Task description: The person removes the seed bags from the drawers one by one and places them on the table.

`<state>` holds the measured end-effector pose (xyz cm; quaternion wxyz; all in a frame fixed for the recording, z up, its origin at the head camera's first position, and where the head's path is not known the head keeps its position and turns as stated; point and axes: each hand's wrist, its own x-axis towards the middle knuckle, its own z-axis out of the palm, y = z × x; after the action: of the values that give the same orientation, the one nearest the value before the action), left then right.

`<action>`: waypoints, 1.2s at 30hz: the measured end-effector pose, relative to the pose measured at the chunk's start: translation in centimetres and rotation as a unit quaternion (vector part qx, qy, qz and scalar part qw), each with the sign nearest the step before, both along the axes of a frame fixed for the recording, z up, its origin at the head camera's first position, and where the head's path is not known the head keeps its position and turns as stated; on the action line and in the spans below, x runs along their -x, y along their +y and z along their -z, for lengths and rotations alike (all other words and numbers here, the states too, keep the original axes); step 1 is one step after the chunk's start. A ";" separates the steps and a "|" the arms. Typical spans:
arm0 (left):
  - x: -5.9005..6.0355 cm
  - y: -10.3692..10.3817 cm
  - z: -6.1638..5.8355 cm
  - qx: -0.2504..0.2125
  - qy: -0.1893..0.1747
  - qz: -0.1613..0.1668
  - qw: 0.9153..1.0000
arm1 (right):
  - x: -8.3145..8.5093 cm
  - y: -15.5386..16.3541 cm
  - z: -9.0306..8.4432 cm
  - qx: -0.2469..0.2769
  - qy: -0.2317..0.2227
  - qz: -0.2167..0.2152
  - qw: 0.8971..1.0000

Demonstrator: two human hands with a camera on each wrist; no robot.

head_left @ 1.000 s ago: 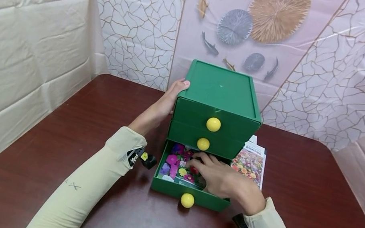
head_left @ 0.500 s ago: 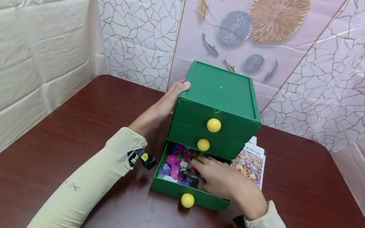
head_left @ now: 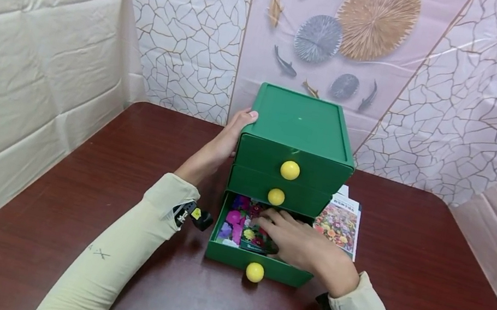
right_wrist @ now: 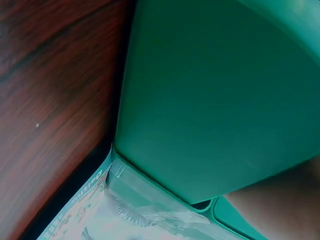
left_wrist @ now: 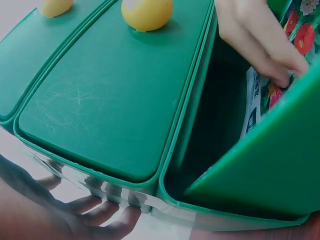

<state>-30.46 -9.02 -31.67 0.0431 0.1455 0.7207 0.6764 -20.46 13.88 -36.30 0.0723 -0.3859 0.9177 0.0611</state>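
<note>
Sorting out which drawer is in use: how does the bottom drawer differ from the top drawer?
The bottom drawer is pulled out; the top drawer is pushed in. The bottom drawer shows flower-printed packets with the right hand resting on them; the top drawer's contents are hidden, and the left hand holds the cabinet beside it. Both are green with yellow knobs.

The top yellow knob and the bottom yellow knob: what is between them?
In the head view, the middle knob, then the right hand on flower packets inside the open bottom drawer.

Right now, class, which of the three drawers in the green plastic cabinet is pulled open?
The bottom drawer: it juts forward with flower packets showing inside and the right hand reaching in. The middle drawer and the top drawer sit flush, closed.
</note>
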 end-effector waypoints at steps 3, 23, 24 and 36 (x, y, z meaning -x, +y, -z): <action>-0.1 -0.1 0.0 -0.001 -0.002 -0.002 1.000 | 0.2 0.1 0.2 0.003 0.007 -0.013 1.000; -0.1 0.1 0.0 0.002 0.009 0.003 1.000 | 0.3 0.7 -0.2 0.065 -0.031 -0.039 0.997; -0.1 0.1 0.0 0.003 0.008 0.003 1.000 | 0.3 0.7 -0.4 0.069 -0.040 -0.039 0.996; -0.2 0.1 -0.1 -0.004 0.006 0.009 1.000 | -0.4 0.8 -1.8 0.082 -0.070 -0.009 0.994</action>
<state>-30.28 -8.95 -31.59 0.0445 0.1563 0.7170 0.6779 -20.05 14.71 -34.53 0.1034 -0.4021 0.9088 -0.0411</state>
